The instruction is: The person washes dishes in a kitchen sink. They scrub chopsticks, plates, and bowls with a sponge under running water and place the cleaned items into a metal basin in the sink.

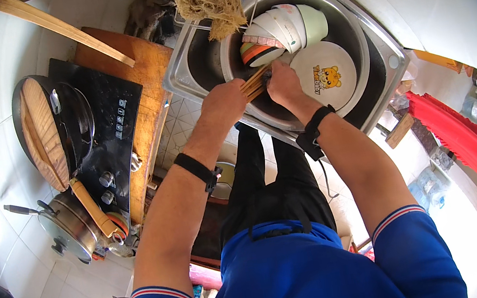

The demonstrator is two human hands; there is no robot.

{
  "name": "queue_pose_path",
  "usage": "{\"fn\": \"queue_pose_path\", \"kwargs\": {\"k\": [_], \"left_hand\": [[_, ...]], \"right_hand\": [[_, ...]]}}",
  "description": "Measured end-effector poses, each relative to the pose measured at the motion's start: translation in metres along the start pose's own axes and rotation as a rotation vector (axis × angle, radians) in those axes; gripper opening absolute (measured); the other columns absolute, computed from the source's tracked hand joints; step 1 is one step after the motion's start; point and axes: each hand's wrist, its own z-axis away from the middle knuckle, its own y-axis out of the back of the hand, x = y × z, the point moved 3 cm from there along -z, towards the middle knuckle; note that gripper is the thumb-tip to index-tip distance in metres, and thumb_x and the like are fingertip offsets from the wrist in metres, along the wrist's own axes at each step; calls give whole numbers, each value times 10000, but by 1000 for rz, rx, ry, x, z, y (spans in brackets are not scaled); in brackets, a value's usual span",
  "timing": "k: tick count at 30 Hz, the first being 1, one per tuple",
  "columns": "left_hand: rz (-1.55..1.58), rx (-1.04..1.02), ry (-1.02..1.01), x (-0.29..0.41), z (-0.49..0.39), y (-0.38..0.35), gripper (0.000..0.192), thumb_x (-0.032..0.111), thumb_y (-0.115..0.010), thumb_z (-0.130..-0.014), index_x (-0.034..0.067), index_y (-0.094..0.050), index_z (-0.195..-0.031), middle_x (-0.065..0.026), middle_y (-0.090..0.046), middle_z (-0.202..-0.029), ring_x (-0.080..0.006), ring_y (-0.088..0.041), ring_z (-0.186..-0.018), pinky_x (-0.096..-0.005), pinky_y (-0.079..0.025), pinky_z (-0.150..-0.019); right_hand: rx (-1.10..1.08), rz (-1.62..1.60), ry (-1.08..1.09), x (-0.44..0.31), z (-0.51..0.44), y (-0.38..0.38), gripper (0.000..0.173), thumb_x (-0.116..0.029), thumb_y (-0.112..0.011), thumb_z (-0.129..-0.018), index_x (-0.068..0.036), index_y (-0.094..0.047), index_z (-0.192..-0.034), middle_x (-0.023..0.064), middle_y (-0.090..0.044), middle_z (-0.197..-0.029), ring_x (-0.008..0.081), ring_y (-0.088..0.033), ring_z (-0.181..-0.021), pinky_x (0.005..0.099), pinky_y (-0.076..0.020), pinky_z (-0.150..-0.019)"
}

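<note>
A bundle of wooden chopsticks (257, 83) spans the gap between my two hands, over the near left rim of a round metal basin. My left hand (225, 102) is closed around one end. At the other end, my right hand (283, 83) grips the bundle with a dark scrubber (266, 76) partly hidden under its fingers. The metal basin (356, 30) sits in a stainless steel sink (392, 47). Inside it, nested bowls (287, 27) lie on their sides beyond my hands, and a white plate with a cartoon tiger (337, 61) lies to their right.
Left of the sink, a wooden counter (149, 69) carries a black cooktop (115, 93), with a pan and wooden lid (42, 129) on it. A lidded pot (71, 224) stands nearer. A fibrous loofah (207, 5) hangs by a wire rack above the sink's far edge.
</note>
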Motion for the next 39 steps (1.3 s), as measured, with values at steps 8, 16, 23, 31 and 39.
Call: {"fn": "queue_pose_path", "kwargs": {"k": [8,16,23,31,39], "left_hand": [[-127,-47,-17,10,-2,4,283,274,-609,-989,71,-690,-1169,-172,-757,-981,-372,-723,-962,-486,-564,-853],[-95,-54,-24,7,0,-5,262,274,-571,-1006,94,-709,-1136,-167,-755,-1075,-377,-713,-1042,-482,-576,-888],[-217,-35,-29,17,7,1,236,228,-562,-1012,73,-705,-1116,-154,-761,-1067,-357,-725,-1038,-481,-593,-851],[-532,41,-218,40,51,3,155,171,-651,-958,74,-670,-1078,-108,-771,-934,-294,-772,-865,-411,-613,-714],[-679,100,-323,53,66,-10,251,156,-727,-898,68,-655,-1121,-91,-717,-966,-265,-750,-870,-370,-600,-721]], "right_hand": [[166,-323,231,-53,43,28,335,-26,-664,-815,-9,-582,-1139,254,-624,-1086,463,-589,-1060,518,-494,-935],[139,34,264,0,4,12,367,-27,-699,-810,-1,-573,-1153,249,-612,-1141,455,-600,-1062,525,-509,-949],[112,-204,122,-27,25,16,293,-53,-685,-825,8,-609,-1102,282,-649,-1087,480,-637,-1041,534,-519,-926],[-18,-47,94,-4,25,11,343,-71,-701,-853,4,-583,-1166,260,-663,-1099,446,-647,-1066,508,-535,-938],[-29,-158,138,-9,37,29,295,-58,-673,-859,10,-617,-1141,269,-674,-1088,455,-664,-1015,503,-546,-910]]}}
